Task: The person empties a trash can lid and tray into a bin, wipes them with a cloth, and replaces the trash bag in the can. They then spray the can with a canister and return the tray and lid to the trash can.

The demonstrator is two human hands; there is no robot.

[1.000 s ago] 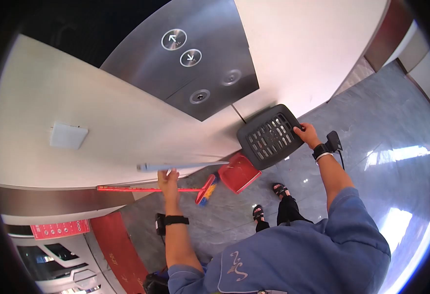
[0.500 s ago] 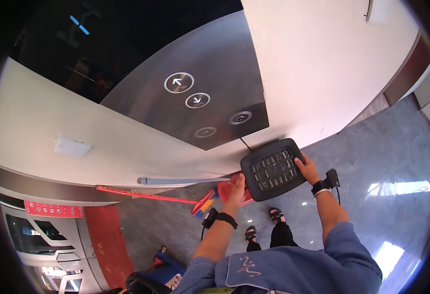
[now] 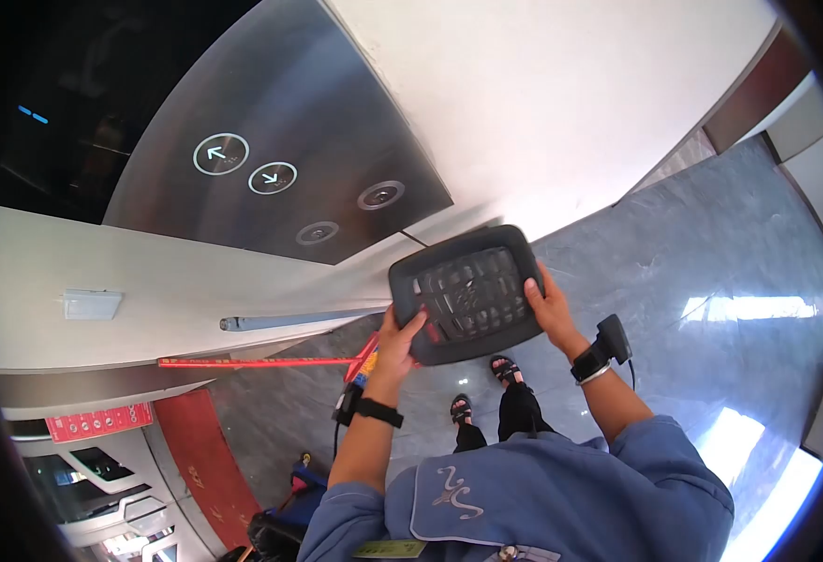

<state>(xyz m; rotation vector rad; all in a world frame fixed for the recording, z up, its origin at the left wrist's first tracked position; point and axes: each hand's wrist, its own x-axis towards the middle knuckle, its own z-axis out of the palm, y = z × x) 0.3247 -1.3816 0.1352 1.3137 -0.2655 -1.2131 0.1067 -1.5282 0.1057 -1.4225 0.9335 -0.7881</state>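
A black slotted plastic tray or grate [image 3: 472, 292] is held up in front of the wall, just below the elevator button panel [image 3: 280, 140]. My left hand [image 3: 398, 339] grips its lower left edge, with the thumb over the rim. On the right side, my right hand [image 3: 548, 302] is closed on the rim, thumb on top. The tray is tilted, and red shows through its slots at the left. A black cord [image 3: 415, 239] runs behind its upper left edge.
A red-handled broom [image 3: 261, 362] and a grey pole [image 3: 289, 321] lean to the left. A blue container [image 3: 301, 501] stands at lower left, near a red mat [image 3: 207, 468]. A white box [image 3: 93, 303] is on the wall. My sandalled feet [image 3: 482, 389] are on the grey floor.
The tray and both hands have shifted left and slightly up in the view, and the tray's tilt has changed. The button panel has also shifted left, as the camera view turned.
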